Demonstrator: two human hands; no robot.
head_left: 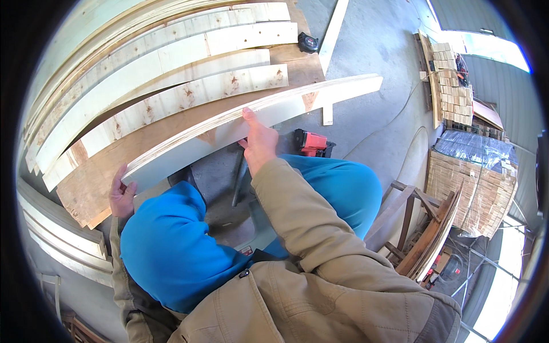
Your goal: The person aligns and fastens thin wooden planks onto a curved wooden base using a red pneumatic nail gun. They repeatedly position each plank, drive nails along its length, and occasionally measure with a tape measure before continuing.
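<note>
A long plywood strip [229,130], with pale layered edges and a few brown patches, lies across in front of me above my knees. My left hand [122,193] grips its near left end, thumb on the face and fingers behind. Around the strip's middle my right hand [260,137] is closed, with the thumb over the top edge. The strip's far end reaches out to the right, past the board under it. Beyond it several more plywood strips [189,97] rest side by side on a brown board [137,137].
A black tape measure [307,43] sits at the board's far right edge. A red and black nail gun [311,144] is beside my right knee. More strips [63,234] are stacked at the left. Wrapped wood bundles [472,177] and a wooden frame [420,228] stand at the right.
</note>
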